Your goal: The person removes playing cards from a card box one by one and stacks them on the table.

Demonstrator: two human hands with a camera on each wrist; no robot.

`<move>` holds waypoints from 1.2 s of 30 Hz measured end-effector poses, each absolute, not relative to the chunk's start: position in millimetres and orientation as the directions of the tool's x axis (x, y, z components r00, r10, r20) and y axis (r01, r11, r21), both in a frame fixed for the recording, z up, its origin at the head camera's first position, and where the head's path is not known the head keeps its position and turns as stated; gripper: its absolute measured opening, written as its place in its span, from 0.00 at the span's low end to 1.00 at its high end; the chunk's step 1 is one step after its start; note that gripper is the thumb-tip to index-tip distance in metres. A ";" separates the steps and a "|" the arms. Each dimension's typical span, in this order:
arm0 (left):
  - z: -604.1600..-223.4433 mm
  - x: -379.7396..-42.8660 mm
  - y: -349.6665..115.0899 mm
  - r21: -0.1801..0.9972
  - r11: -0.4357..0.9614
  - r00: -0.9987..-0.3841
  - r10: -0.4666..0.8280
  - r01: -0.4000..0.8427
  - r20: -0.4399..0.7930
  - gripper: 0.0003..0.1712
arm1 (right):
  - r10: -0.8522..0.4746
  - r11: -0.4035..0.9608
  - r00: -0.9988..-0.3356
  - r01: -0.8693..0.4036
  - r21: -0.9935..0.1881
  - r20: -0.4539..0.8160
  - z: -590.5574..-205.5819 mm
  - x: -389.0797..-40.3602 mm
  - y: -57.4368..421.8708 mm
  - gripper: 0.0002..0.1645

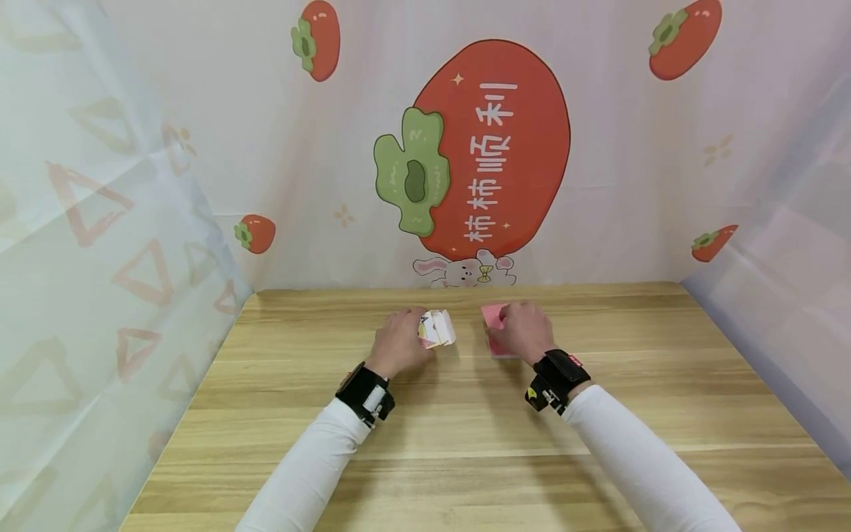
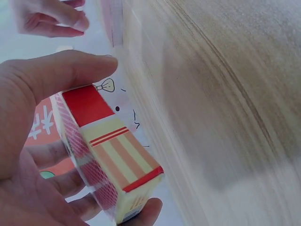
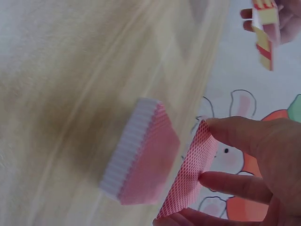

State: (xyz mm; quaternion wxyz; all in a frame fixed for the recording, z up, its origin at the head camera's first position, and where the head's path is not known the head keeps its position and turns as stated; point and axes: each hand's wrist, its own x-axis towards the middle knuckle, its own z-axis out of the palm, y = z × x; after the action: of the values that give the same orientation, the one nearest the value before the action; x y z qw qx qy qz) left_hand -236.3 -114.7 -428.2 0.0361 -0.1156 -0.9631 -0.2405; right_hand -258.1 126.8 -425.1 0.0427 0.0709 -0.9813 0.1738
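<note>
My left hand (image 1: pixel 401 343) grips a playing card box (image 2: pixel 120 146), with the thumb along one side and the fingers around the other. The box is red, cream and striped, and its white end flap stands open in the head view. With my right hand (image 1: pixel 527 332) I pinch a playing card (image 3: pixel 190 172) by its edges; its back has a red and white pattern. Whether it is a single card cannot be told. Beneath it, a squared deck of cards (image 3: pixel 146 162) lies on the table, patterned back upward, partly covered by my right hand in the head view.
The wooden table (image 1: pixel 439 473) ends at a back curtain (image 1: pixel 618 192) printed with persimmons and a rabbit. A pale curtain (image 1: pixel 86 258) hangs along the left side, another along the right. Black camera straps are on both wrists.
</note>
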 end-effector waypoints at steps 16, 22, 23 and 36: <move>-430.4 -237.3 -114.4 0.527 0.825 -0.978 0.142 0.203 0.154 0.43 | -0.049 0.946 -0.995 -0.073 -0.316 0.083 -441.9 -261.1 123.5 0.20; -430.1 -237.1 -115.0 0.529 0.823 -0.977 0.152 0.208 0.146 0.43 | -0.049 0.951 -0.994 -0.076 -0.298 0.098 -447.6 -262.8 122.8 0.24; -430.2 -237.0 -115.1 0.530 0.822 -0.978 0.153 0.207 0.144 0.42 | -0.048 0.952 -0.994 -0.075 -0.297 0.097 -448.0 -262.9 122.6 0.24; -430.5 -237.2 -115.8 0.543 0.816 -0.980 0.153 0.198 0.128 0.41 | -0.029 0.965 -0.998 -0.043 -0.257 0.058 -445.3 -260.1 117.3 0.27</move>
State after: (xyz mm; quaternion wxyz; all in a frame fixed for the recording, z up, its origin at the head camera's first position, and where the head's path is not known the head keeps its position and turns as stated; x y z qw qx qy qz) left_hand -237.2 -115.8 -430.5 0.0390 -0.0924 -0.9521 -0.2888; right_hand -260.1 117.3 -445.3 0.0269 0.0182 -0.9909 0.1303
